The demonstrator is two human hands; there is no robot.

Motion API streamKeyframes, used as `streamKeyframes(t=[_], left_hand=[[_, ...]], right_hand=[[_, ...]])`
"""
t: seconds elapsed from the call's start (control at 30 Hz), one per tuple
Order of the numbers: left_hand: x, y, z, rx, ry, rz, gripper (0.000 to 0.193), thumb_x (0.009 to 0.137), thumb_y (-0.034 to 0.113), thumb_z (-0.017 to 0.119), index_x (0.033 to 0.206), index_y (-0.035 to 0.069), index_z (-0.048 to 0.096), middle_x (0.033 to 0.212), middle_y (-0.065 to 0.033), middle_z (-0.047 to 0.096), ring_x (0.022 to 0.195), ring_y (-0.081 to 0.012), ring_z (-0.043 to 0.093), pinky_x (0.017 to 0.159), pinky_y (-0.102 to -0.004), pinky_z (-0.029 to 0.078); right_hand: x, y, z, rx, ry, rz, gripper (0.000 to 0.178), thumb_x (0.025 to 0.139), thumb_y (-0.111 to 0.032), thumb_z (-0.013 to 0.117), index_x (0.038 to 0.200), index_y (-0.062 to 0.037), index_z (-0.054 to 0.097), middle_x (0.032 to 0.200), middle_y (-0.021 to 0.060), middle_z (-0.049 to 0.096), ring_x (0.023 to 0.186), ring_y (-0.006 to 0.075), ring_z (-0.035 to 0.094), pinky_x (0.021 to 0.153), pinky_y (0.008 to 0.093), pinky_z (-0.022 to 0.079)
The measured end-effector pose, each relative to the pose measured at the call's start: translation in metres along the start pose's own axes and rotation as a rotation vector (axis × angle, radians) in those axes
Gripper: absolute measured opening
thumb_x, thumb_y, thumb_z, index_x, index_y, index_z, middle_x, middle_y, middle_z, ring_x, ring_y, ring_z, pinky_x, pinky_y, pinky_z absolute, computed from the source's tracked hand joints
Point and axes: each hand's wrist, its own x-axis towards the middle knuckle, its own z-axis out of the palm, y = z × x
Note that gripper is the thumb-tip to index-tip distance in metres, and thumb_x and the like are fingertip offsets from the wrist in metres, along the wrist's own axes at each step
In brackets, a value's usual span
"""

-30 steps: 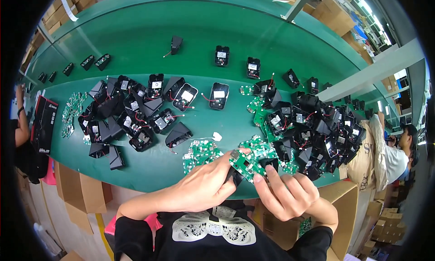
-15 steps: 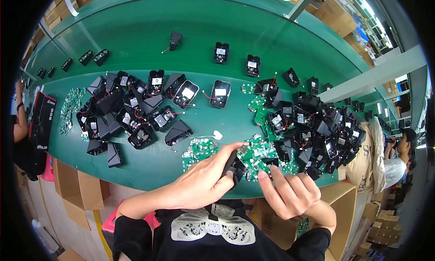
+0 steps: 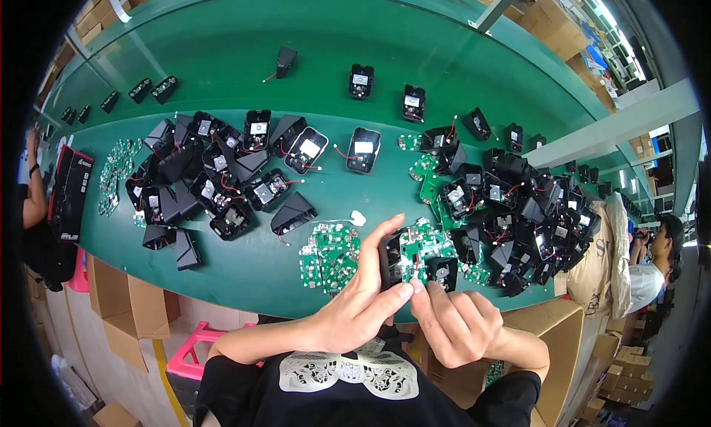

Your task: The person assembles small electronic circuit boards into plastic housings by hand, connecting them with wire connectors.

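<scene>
My left hand (image 3: 354, 308) is closed around a black plastic housing (image 3: 392, 261), which stands on edge near the front of the bench, its open side facing right. My right hand (image 3: 461, 325) pinches with thumb and forefinger at the lower end of a short red wire (image 3: 416, 265), close to my left thumb tip. Green circuit boards (image 3: 429, 238) lie just behind and beside the fingers, partly hidden by them. Another black housing (image 3: 443, 273) sits right above my right knuckles. Left of the held housing lies a flat patch of green circuit boards (image 3: 328, 255).
Heaps of black housings lie to the right (image 3: 511, 212) and left (image 3: 204, 168) on the green bench (image 3: 244, 279). A small white piece (image 3: 358, 218) with a thin cord lies mid-bench. Single housings stand along the back. A cardboard box (image 3: 563, 338) stands below the right front edge.
The board that was held up over the housing is no longer raised in my hands. The housing has turned more upright, and my right fingers have moved left to meet my left thumb.
</scene>
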Motion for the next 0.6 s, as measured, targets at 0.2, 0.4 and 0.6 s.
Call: streamKeyframes(t=[0.2, 0.4, 0.6], left_hand=[[0.001, 0.011, -0.004, -0.121, -0.062, -0.145, 0.066, 0.091, 0.016, 0.041, 0.137, 0.0, -0.003, 0.131, -0.0206, 0.024, 0.114, -0.0247, 0.038, 0.095, -0.0343, 0.034], [0.004, 0.009, -0.002, 0.035, -0.008, 0.029, 0.059, 0.092, 0.017, 0.039, 0.136, -0.001, 0.004, 0.133, -0.0184, 0.024, 0.123, -0.0266, 0.03, 0.103, -0.0368, 0.023], [0.004, 0.016, -0.006, -0.042, -0.023, -0.172, 0.054, 0.088, 0.01, 0.036, 0.136, 0.007, 0.012, 0.126, -0.0158, 0.035, 0.098, -0.0179, 0.047, 0.071, -0.0265, 0.046]], right_hand=[[-0.003, 0.002, -0.001, -0.024, 0.03, -0.079, 0.021, 0.071, -0.005, 0.062, 0.088, 0.0051, 0.065, 0.071, 0.0116, 0.061, 0.051, 0.0122, 0.048, 0.043, 0.0204, 0.033], [0.003, 0.004, -0.008, 0.005, -0.04, -0.065, 0.028, 0.066, -0.005, 0.061, 0.092, 0.0032, 0.066, 0.075, 0.0098, 0.059, 0.054, 0.0121, 0.047, 0.043, 0.02, 0.034], [0.005, 0.005, -0.011, 0.169, -0.115, 0.083, 0.032, 0.067, -0.007, 0.062, 0.098, -0.005, 0.067, 0.076, 0.0021, 0.054, 0.055, 0.0103, 0.047, 0.041, 0.0199, 0.036]])
